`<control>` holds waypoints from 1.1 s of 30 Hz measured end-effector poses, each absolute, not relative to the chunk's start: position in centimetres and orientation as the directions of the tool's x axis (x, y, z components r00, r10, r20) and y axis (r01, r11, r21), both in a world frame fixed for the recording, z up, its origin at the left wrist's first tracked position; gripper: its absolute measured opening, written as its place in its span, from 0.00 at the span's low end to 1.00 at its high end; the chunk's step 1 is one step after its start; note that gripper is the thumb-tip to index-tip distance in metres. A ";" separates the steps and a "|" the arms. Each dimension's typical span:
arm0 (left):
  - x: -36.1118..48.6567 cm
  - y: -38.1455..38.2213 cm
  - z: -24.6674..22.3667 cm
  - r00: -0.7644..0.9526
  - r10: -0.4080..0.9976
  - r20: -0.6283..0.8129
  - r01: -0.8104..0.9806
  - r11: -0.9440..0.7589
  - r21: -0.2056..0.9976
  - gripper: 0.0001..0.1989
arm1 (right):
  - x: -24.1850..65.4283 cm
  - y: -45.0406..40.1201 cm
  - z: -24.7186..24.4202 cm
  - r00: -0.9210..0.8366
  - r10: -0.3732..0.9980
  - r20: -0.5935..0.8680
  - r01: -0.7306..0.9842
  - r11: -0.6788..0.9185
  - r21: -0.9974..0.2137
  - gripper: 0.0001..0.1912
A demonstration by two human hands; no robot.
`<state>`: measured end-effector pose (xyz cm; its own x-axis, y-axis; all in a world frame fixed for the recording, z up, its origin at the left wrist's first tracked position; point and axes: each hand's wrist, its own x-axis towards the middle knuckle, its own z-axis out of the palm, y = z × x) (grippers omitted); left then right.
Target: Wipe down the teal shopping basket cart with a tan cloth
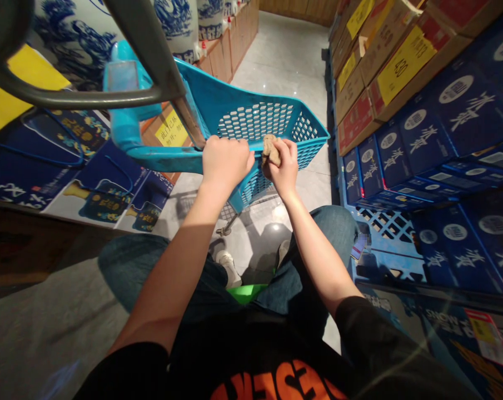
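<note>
A blue plastic shopping cart basket with perforated walls stands before me, joined to a grey metal handle frame. My left hand is closed around the near rim of the basket, beside the foot of the metal bar. In my right hand is a crumpled tan cloth, pinched between the fingers and pressed at the near rim. A small caster on a metal leg shows below the basket.
Blue beer cartons and brown boxes are stacked on the right, with a blue pallet below. Gift bags stand left; big blue-and-white jars line the back left. A phone lies near my right knee.
</note>
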<state>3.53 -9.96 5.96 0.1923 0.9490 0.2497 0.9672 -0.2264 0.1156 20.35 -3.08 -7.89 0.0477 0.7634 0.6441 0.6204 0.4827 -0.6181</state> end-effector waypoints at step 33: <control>2.8 -10.0 5.7 0.196 0.945 0.261 0.965 -0.233 0.119 0.25 | 21.4 -2.5 -8.2 0.007 0.801 0.599 0.617 0.468 -0.632 0.28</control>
<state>2.79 -9.99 5.73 0.1957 0.9453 0.2609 0.9652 -0.2327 0.1193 21.39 -2.47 -8.22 0.0068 0.8008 0.5989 0.6175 0.4677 -0.6324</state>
